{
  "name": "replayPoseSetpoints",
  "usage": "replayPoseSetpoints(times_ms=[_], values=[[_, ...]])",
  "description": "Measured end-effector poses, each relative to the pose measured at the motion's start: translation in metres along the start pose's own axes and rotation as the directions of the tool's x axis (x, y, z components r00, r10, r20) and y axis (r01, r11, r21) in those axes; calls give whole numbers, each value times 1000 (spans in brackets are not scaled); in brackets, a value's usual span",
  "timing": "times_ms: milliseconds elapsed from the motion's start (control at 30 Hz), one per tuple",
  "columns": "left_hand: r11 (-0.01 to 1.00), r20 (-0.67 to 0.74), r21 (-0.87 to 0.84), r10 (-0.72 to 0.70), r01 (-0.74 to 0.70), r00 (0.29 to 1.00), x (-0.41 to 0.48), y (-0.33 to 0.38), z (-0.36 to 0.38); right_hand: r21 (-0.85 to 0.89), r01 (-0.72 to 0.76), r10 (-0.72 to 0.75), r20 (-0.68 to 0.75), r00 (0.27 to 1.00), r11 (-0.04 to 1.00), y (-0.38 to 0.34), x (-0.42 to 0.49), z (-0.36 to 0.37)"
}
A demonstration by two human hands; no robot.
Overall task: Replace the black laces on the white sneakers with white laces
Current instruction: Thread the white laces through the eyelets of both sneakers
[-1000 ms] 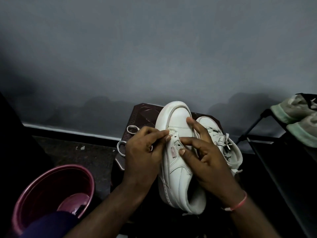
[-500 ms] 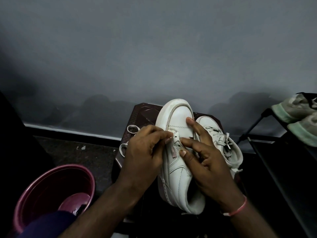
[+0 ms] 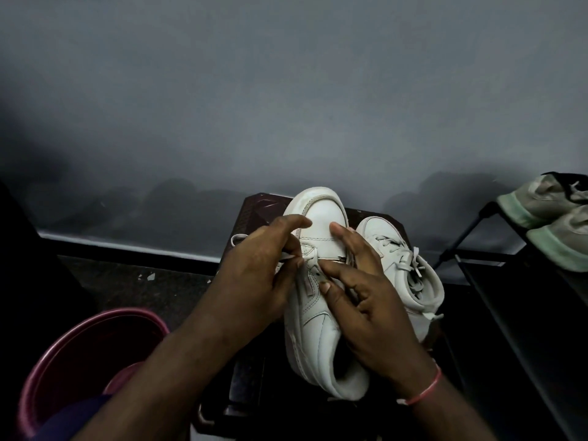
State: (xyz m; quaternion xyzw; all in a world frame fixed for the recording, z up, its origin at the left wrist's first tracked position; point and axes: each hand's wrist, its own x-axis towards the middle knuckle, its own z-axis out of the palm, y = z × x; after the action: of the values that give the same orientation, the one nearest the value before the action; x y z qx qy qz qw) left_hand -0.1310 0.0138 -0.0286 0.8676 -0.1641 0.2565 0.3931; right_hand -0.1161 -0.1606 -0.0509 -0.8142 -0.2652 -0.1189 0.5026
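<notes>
A white sneaker (image 3: 318, 326) stands tilted on a dark stool (image 3: 254, 208), toe toward the wall. My left hand (image 3: 254, 275) pinches a white lace (image 3: 288, 256) at the sneaker's lower eyelets. My right hand (image 3: 366, 297) grips the sneaker from the right, thumb pressing by the eyelets, fingers over the tongue. A loop of the same lace (image 3: 237, 238) shows past my left hand. The second white sneaker (image 3: 407, 272) lies just right, laced with a white lace.
A pink bucket (image 3: 92, 342) stands on the floor at lower left. A black shoe rack (image 3: 496, 272) at the right carries a pair of grey-green shoes (image 3: 553, 218). A grey wall rises right behind the stool.
My left hand has shifted up and right against the eyelets, covering more of the lace loop. The sneaker and my right hand have barely moved.
</notes>
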Motion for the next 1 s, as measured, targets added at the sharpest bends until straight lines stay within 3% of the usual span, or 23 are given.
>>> replayPoseSetpoints(times_ms=[233,333,433,600,867,1000], values=[[977,298,211,-46,-19,954,21,0,-21,-126,-20,27,57,998,992,-3,-1,12],[973,371,228,-111,25,922,28,-8,-12,-201,-72,96,109,989,977,-4,-1,20],[981,349,73,-192,178,917,27,-20,8,-201,-203,234,143,962,958,-7,4,24],[900,163,-69,-415,430,895,9,-35,28,-130,-359,378,183,908,924,-4,17,17],[869,108,-88,-478,487,872,0,-47,33,-37,-453,440,318,839,891,5,27,4],[858,157,-140,-473,494,867,2,-47,32,-144,-381,404,454,794,913,8,38,-8]])
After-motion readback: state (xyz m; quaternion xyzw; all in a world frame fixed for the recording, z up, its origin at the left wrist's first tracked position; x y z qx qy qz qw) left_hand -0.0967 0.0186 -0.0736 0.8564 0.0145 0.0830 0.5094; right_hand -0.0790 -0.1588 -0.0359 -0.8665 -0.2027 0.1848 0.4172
